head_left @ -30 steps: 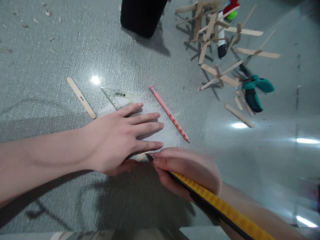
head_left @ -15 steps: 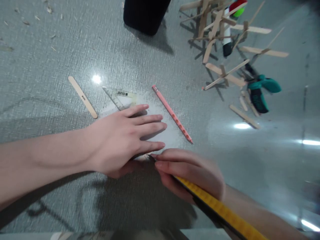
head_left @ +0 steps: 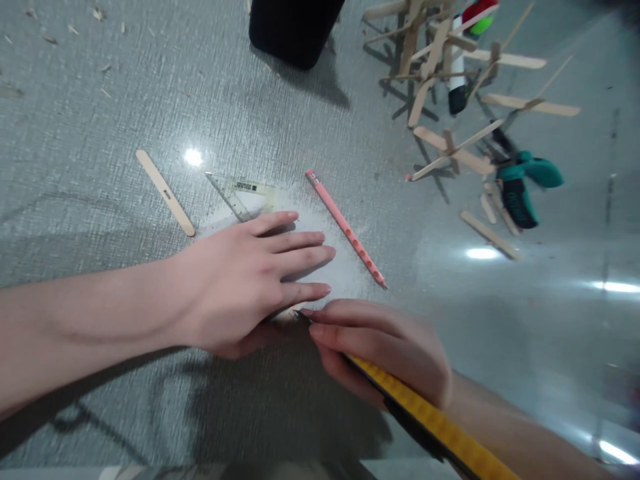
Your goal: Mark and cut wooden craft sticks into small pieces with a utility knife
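And the knife has its tip at the wooden stick, off the pencil's lower left; short, light strokes look wisest, with those nearby fingers kept clear of the edge. Right hand, below the pencil, is wrapped around the knife, pinching near the blade. Left hand, left of the pencil, lies flat, fingers spread, partly covering the stick.

Cool, dimmish light; 4 white glare spots on the table, a broad shadow low centre; right edge smeared, soft.
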